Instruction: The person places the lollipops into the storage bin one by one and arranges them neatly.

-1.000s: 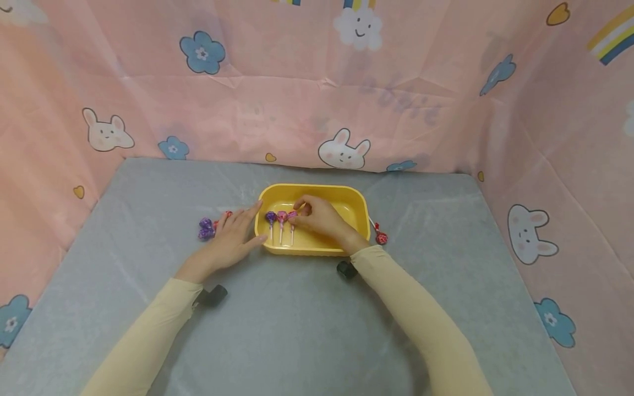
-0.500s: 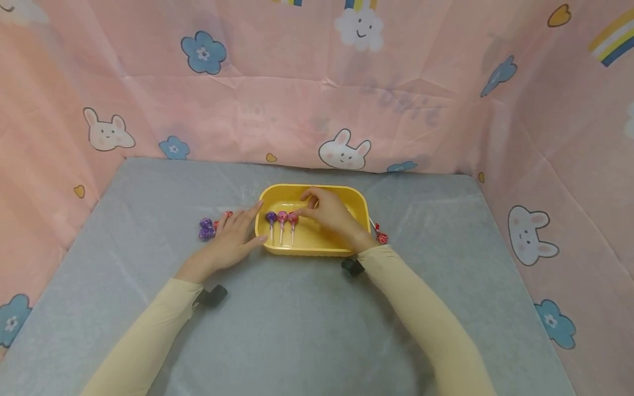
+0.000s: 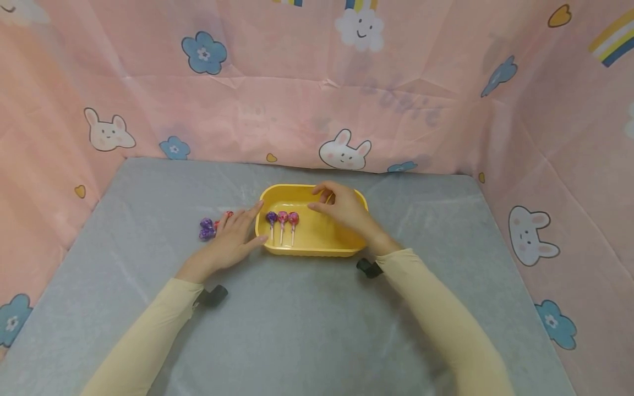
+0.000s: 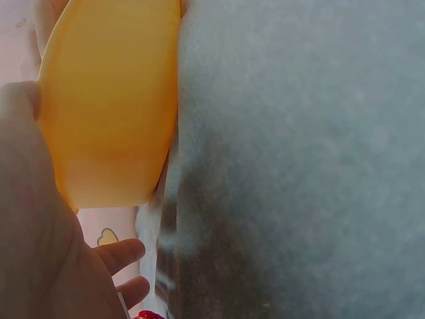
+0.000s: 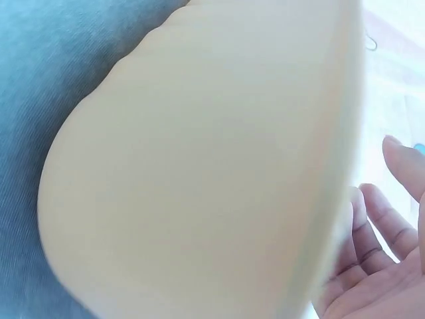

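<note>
Three lollipops lie side by side in the left half of a yellow tray (image 3: 322, 252): a purple lollipop (image 3: 272, 218), a pink lollipop (image 3: 283, 218) and a pinkish-red lollipop (image 3: 294, 219). Their sticks point toward the person. My left hand (image 3: 230, 237) rests at the tray's left end, fingers spread, with the thumb touching the rim in the left wrist view. Over the tray's right half hovers my right hand (image 3: 344, 210), fingers loosely bent and holding nothing. The right wrist view shows that hand beyond the tray's wall (image 5: 186, 166).
Purple lollipops (image 3: 206, 229) and a red lollipop (image 3: 229, 214) lie left of the tray, partly hidden behind the left hand. Grey cloth (image 3: 297, 319) covers the table. A pink printed curtain (image 3: 277, 110) stands behind and on both sides.
My right hand has let go of the pinkish-red lollipop and moved right and up. Its arm now hides the red lollipop right of the tray. The left hand has stayed put.
</note>
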The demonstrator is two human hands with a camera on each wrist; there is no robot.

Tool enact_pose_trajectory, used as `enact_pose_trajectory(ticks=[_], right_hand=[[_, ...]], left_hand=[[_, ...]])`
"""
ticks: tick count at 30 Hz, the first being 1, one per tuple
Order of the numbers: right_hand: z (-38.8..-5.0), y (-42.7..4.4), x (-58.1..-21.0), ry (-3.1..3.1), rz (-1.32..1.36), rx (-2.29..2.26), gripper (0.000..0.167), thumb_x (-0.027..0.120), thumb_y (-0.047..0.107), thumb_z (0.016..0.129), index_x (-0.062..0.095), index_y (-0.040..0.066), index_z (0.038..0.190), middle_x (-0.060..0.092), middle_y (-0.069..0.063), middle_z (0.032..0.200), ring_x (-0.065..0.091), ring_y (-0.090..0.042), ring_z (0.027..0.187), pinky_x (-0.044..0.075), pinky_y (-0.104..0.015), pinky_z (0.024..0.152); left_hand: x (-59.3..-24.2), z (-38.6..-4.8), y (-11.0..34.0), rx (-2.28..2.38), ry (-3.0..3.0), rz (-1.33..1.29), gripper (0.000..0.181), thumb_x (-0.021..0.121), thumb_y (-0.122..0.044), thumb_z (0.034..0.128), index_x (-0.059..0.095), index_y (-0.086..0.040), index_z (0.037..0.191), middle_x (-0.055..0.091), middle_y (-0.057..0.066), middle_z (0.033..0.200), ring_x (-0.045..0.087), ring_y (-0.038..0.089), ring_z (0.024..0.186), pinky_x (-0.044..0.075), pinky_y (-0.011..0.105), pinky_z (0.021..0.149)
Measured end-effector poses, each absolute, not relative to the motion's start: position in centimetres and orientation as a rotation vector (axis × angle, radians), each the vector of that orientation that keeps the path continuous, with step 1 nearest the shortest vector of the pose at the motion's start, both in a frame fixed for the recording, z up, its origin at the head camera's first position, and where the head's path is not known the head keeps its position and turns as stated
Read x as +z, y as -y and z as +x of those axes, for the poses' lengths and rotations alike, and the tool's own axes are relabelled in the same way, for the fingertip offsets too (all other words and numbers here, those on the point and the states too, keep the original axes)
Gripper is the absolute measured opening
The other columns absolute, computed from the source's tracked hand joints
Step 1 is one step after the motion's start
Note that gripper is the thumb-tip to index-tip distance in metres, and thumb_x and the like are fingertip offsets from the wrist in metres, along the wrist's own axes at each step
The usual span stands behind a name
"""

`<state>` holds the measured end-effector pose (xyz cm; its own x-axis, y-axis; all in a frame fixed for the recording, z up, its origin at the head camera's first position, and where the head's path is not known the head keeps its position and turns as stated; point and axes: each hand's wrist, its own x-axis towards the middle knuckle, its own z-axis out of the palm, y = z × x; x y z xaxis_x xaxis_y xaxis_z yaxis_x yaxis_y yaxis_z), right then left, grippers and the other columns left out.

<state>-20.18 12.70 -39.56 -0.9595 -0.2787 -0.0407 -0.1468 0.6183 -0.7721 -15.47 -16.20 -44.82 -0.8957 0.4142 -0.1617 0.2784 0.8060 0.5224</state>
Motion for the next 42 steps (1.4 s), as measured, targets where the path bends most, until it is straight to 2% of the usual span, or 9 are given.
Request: enact_pose_trajectory(ticks=[6,15,31,38,42], right_hand=[[-19.6,-13.9,-38.9,-2.744,-0.361,-1.252,0.036,0.074,0.031,0.089,0.066,0.011,0.118,0.061,-0.006,0.090,0.053,-0.023,0.082,0.045,-0.028,0.069],[-18.6,-16.4,-38.0,-2.772,-0.344,-1.272,0.037,0.073,0.031,0.090,0.065,0.010,0.119,0.060,-0.007,0.094,0.055,-0.023,0.085,0.047,-0.030,0.074],[-17.1,-20.9,-38.4,-2.828,-0.279,-1.333,0.039,0.071,0.034,0.092,0.065,0.008,0.119,0.060,-0.007,0.096,0.055,-0.022,0.086,0.048,-0.028,0.074],[-16.7,-22.5,-38.9,-2.847,-0.256,-1.364,0.034,0.071,0.030,0.092,0.067,0.009,0.118,0.063,-0.009,0.097,0.056,-0.017,0.082,0.047,-0.021,0.070],[-16.1,-23.1,-39.0,-2.837,-0.217,-1.368,0.034,0.070,0.026,0.093,0.067,0.005,0.120,0.063,-0.012,0.099,0.054,-0.015,0.081,0.046,-0.018,0.070]], left_hand=[[-44.7,-15.4,16.2,0.723,-2.718,0.519,0.083,0.043,-0.064,0.0970,-0.007,-0.037,0.158,0.018,0.011,0.167,0.010,0.043,0.153,-0.009,0.063,0.121],[-44.9,-15.3,16.2,0.736,-2.721,0.521,0.083,0.044,-0.061,0.0976,-0.005,-0.035,0.159,0.017,0.011,0.167,0.010,0.043,0.153,-0.010,0.061,0.122],[-44.7,-15.4,16.1,0.699,-2.729,0.513,0.084,0.044,-0.062,0.0977,-0.007,-0.035,0.159,0.019,0.013,0.166,0.010,0.043,0.153,-0.009,0.062,0.122],[-44.9,-15.5,16.1,0.709,-2.729,0.520,0.083,0.044,-0.061,0.0982,-0.008,-0.036,0.158,0.018,0.013,0.167,0.010,0.043,0.154,-0.010,0.062,0.122],[-44.8,-15.4,16.1,0.709,-2.733,0.521,0.083,0.044,-0.061,0.0983,-0.008,-0.037,0.158,0.018,0.013,0.167,0.009,0.043,0.154,-0.010,0.062,0.122]])
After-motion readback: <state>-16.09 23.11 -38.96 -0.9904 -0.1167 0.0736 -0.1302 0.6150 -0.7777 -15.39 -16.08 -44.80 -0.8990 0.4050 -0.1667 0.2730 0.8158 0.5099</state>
